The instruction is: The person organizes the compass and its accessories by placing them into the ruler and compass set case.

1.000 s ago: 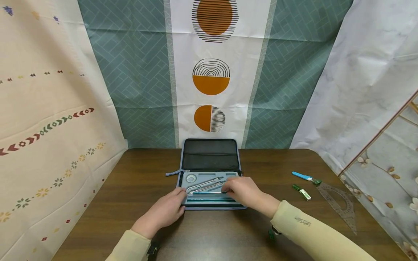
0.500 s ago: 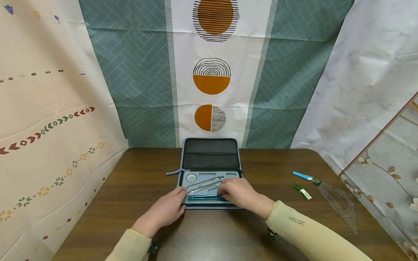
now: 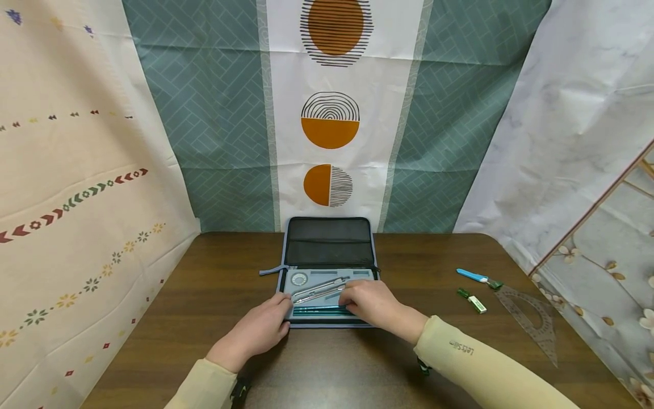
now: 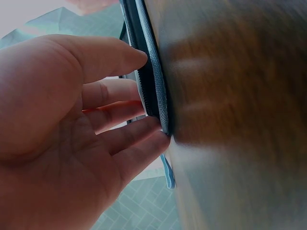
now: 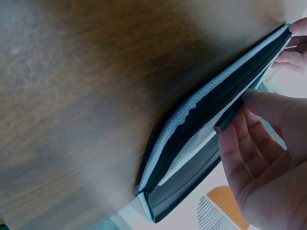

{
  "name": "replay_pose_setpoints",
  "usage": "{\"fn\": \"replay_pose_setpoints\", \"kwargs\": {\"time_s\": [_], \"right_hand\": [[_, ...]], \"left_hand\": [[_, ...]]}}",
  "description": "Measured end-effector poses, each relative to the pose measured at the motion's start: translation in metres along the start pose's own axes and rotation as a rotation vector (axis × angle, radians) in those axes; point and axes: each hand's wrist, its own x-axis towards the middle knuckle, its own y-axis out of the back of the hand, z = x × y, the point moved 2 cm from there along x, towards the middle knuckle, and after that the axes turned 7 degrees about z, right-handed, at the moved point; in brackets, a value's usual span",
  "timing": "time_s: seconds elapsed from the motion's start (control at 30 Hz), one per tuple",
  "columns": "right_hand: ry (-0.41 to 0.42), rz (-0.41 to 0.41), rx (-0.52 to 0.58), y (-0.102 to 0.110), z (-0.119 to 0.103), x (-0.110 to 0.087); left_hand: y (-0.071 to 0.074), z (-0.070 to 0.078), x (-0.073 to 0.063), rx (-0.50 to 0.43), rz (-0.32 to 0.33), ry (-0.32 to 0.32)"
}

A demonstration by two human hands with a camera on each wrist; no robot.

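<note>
A zippered geometry case lies open on the table, its black lid raised at the back. My left hand holds its front left corner, thumb at the front edge in the left wrist view. My right hand is over the right side of the tray and pinches a dark green pencil between thumb and fingers. Several teal pencils lie along the tray's front, their right ends hidden by that hand. Behind them, two metal compasses lie slanted in the grey tray, beside a small round dial.
On the right of the table lie a blue-handled tool with a green end, a white eraser in green and a clear protractor set square. A blue strap sticks out from the case's left. Hanging cloths surround the table.
My right hand has shifted a little left along the pencils, and the teal pencils lie bunched closer together. Over the last half second it stays nearly still. My left hand has kept its place.
</note>
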Motion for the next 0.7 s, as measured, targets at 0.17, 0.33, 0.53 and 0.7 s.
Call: {"fn": "replay_pose_setpoints", "kwargs": {"time_s": [0.17, 0.33, 0.53, 0.7], "right_hand": [[-0.001, -0.002, -0.004, -0.0014, 0.0004, -0.0004], [-0.007, -0.007, 0.009, -0.0005, 0.0005, -0.0013], [-0.015, -0.006, 0.012, -0.0013, 0.0013, -0.0036], [-0.017, -0.003, 0.002, -0.0021, 0.0030, -0.0051]], "left_hand": [[-0.0009, -0.0004, 0.0002, -0.001, -0.007, 0.012], [-0.0028, -0.0011, 0.0010, 0.002, -0.009, 0.016], [-0.0036, -0.0010, 0.0022, -0.009, -0.018, 0.023], [-0.0028, -0.0012, 0.0024, -0.019, -0.031, 0.044]]}}
